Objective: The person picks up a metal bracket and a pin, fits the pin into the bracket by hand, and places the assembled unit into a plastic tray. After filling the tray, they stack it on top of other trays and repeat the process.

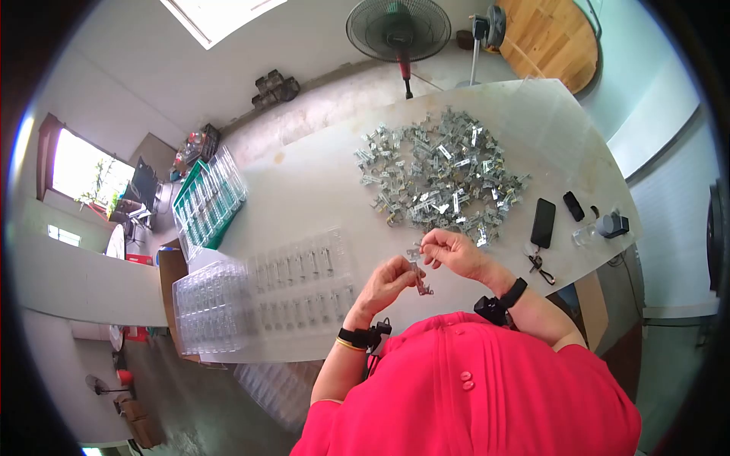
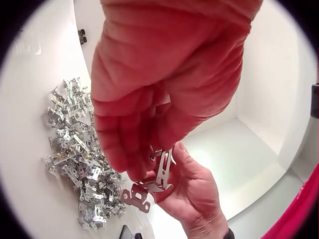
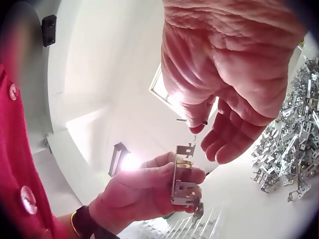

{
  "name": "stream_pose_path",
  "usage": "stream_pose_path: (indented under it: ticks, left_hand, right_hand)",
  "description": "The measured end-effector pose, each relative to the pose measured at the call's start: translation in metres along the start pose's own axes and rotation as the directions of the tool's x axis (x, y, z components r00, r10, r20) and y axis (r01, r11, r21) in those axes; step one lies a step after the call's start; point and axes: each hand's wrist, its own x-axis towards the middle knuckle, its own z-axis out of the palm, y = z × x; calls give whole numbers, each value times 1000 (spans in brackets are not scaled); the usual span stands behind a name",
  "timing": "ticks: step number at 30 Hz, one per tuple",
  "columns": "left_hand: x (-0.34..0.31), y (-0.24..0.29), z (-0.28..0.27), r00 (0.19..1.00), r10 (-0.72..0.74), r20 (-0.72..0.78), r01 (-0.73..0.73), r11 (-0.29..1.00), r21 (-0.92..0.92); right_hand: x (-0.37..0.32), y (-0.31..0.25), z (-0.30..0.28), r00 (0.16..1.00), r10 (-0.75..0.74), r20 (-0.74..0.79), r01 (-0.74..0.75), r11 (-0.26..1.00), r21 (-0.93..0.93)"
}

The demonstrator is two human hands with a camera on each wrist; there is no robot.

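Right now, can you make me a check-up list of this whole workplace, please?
Surface: pale table, with a pile of metal parts beyond the hands.
Job's things: metal bracket; clear tray with rows of parts.
Clutter: black phone and smaller items at the right.
Hands: left hand grips the bracket; right hand pinches a thin piece beside it.
Cables: dark cord by the left wrist.
Surroundings: standing fan beyond the table.

1. Bright, overexposed daylight is admitted through the brown-framed rectangular window (image 1: 85, 173) in the head view.
2. The left hand (image 2: 167, 82) is cast in reddish shade.
3. Straight lines are bowed and corners are blackened in all views.
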Motion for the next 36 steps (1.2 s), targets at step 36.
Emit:
stream_pose_path:
  ticks: [36]
  left_hand:
    - [-34,10,1,973,-75,-220,-7,936,-352]
  right_hand:
    - [-49,-47,59,967,-100,-234,23,949,-313]
